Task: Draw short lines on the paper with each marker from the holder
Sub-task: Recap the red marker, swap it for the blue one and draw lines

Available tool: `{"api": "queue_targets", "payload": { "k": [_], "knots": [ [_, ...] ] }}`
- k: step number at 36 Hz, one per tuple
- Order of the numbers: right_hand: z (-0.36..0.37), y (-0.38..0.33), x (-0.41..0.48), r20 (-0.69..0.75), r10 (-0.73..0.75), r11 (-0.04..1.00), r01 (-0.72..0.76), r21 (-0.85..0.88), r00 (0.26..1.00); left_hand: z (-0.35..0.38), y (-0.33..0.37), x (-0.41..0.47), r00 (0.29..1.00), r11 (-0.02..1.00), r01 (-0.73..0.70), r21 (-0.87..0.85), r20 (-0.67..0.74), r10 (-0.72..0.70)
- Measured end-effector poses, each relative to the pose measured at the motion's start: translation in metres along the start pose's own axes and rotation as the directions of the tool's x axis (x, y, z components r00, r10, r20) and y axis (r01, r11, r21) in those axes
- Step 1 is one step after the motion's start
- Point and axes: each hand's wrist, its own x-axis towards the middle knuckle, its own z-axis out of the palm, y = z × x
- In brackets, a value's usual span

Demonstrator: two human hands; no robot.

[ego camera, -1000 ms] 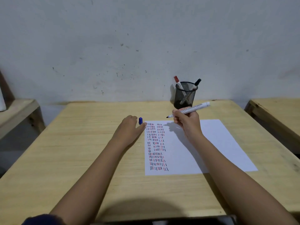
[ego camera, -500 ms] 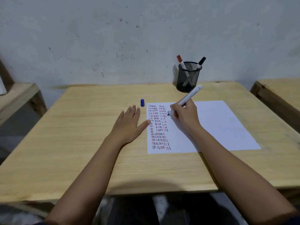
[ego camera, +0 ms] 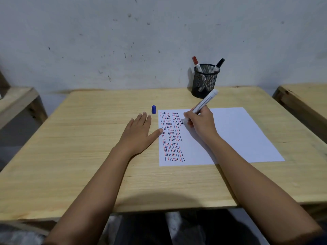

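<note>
A white paper [ego camera: 235, 137] lies on the wooden table [ego camera: 88, 147], its left part filled with rows of short red, black and blue lines. My right hand [ego camera: 201, 123] grips an uncapped white marker [ego camera: 203, 104], tip down on the paper beside the second column of lines. My left hand [ego camera: 139, 132] rests flat on the table, fingers spread, thumb touching the paper's left edge. The marker's blue cap [ego camera: 153, 109] stands upright just beyond my left fingertips. A black mesh holder [ego camera: 205, 81] at the table's back holds a red-capped marker [ego camera: 196, 63] and a black-capped marker [ego camera: 218, 65].
A stained white wall rises directly behind the table. Another wooden table [ego camera: 307, 101] stands close on the right, and a wooden bench or shelf [ego camera: 16, 101] on the left. The table's front edge runs across near my forearms.
My right hand has lowered the marker from mid-air to the paper. My left hand let go of the blue cap, pulled back and flattened beside the paper. The view has tilted downward.
</note>
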Motion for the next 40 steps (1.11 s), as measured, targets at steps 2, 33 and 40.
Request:
{"api": "queue_targets", "payload": {
  "k": [2,33,40],
  "knots": [
    [0.000,0.001,0.001,-0.003,-0.006,0.999,0.006,-0.034,1.000,0.000,0.000,0.000,1.000,1.000,0.000,-0.001,0.001,0.000],
    [-0.013,-0.031,0.020,-0.172,-0.020,0.897,0.094,0.433,0.985,-0.043,0.047,0.048,0.904,0.617,-0.056,-0.785,-0.302,-0.302],
    [-0.007,-0.052,0.016,-0.123,-0.029,0.813,0.095,0.574,0.992,-0.060,0.067,0.036,0.947,-0.002,-0.129,-0.992,-0.123,-0.298]
  ]
}}
